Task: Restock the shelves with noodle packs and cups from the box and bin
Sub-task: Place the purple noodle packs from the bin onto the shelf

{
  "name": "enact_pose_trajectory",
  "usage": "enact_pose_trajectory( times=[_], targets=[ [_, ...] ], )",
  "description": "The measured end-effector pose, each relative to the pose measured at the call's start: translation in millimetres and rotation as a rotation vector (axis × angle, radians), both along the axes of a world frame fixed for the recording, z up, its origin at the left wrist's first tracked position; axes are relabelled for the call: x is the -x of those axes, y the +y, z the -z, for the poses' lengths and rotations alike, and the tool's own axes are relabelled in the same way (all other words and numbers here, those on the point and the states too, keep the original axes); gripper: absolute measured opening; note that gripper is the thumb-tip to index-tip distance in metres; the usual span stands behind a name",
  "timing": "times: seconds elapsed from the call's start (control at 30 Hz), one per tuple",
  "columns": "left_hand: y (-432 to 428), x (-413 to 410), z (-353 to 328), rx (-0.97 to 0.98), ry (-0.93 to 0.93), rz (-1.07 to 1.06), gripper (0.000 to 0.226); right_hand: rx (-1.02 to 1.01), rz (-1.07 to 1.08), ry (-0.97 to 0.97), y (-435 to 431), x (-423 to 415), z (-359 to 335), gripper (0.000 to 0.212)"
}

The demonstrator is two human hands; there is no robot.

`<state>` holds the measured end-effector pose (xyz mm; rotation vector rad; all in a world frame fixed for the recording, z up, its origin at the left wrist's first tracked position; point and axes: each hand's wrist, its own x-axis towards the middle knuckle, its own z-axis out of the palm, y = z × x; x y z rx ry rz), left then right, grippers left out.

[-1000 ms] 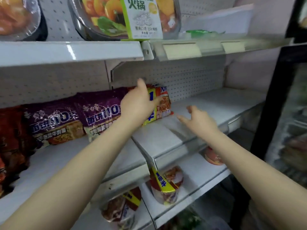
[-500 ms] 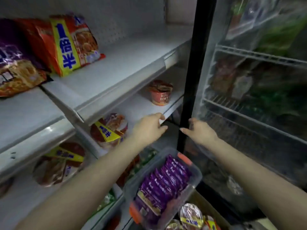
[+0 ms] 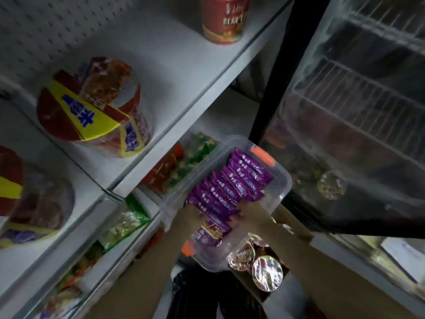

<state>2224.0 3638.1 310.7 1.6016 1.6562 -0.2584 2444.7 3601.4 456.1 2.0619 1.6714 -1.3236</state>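
— Item: purple noodle packs (image 3: pixel 232 187)?
— Upright row in the clear bin (image 3: pixel 279 192), below the shelves (image 3: pixel 184 88).
— Hands?
— Left hand (image 3: pixel 195 214), right hand (image 3: pixel 249 216) — either side of the nearest packs; grip blurred, cannot tell.

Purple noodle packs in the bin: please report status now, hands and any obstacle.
Left hand and right hand both down in the clear bin, on the purple packs. Grip unclear, blurred. Packs not lifted. Nothing in the way.
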Motion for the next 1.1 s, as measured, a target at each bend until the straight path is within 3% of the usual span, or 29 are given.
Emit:
enact_pose_trajectory(
  times=[0.07,0.2,0.3,0.43,0.5,0.57,0.67,0.77,0.83,0.9,0.97,1.03,1.1],
  targets=[
    [-29.2,10.2,39.9,0.103,0.025,-0.034,0.035,0.089,-0.035,0.008,-5.0,20.6,32.6,0.042],
    [-52.9,-4.4,-67.1,0.122,-0.074,-0.059,0.025,0.167,-0.042,-0.107,-19.6,48.7,75.1,0.042],
    [-58.7,1.1,-90.5,0.153,-0.125,-0.099,0.032,0.145,-0.066,-0.170,-17.7,57.6,76.0,0.025],
    [-70.2,8.8,-111.9,0.136,-0.223,-0.111,0.061,0.172,-0.172,0.037,3.8,67.8,39.4,0.025],
    [-72.9,7.7,-125.0,0.136,-0.297,-0.142,0.083,0.215,-0.074,0.192,21.1,71.3,7.7,0.019],
    [-73.3,4.3,-149.2,0.111,-0.335,-0.186,0.092,0.299,0.135,0.358,35.8,69.4,-29.3,0.013],
    [-62.9,-2.8,-188.0,0.018,-0.289,-0.249,0.084,0.410,0.314,0.515,57.6,61.2,-87.4,0.014],
    [-44.2,-6.3,-231.5,-0.202,-0.024,-0.251,0.059,0.466,0.278,0.572,79.5,54.8,-142.3,0.013],
    [-31.1,-5.6,-263.5,-0.338,-0.051,-0.255,0.049,0.416,0.219,0.565,91.2,51.5,-181.3,0.013],
    [-17.7,-2.9,-299.7,-0.415,-0.173,-0.243,0.055,0.338,0.139,0.582,98.3,41.8,-224.9,0.024],
    [-5.0,2.0,-339.3,-0.424,-0.266,-0.175,0.062,0.333,-0.003,0.558,103.1,21.8,-270.7,0.050],
    [4.0,8.2,-378.2,-0.413,-0.334,-0.132,0.053,0.368,-0.185,0.414,101.3,-3.7,-311.5,0.074],
    [10.7,13.4,-415.9,-0.396,-0.392,-0.117,0.040,0.354,-0.279,0.219,95.9,-28.7,-340.8,0.085]
  ],
)
